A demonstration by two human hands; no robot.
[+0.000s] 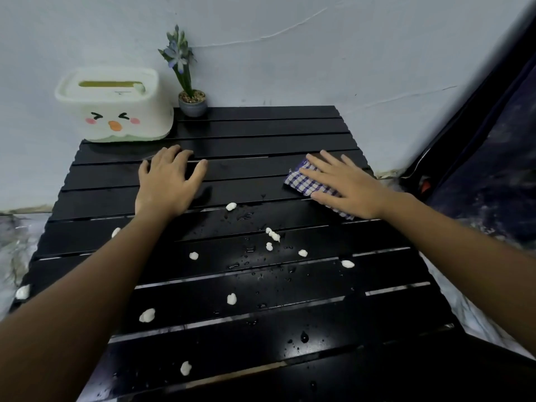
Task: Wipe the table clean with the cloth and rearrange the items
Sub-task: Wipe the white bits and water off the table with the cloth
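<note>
A black slatted table (261, 146) fills the view. My right hand (345, 184) lies flat, fingers spread, pressing a purple-and-white checked cloth (301, 181) onto the table's right side. My left hand (168, 178) rests palm down on the slats left of centre, holding nothing. Several small white crumbs (274, 235) and water droplets (246, 216) are scattered over the near half. A white tissue box with a cartoon face (116, 105) stands at the back left corner. Beside it is a small grey pot with a blue-flowered plant (192, 103).
A pale wall runs behind the table. Dark fabric (493, 169) hangs at the right, close to the table's edge. One crumb (22, 292) sits at the table's left edge. Gaps run between the slats.
</note>
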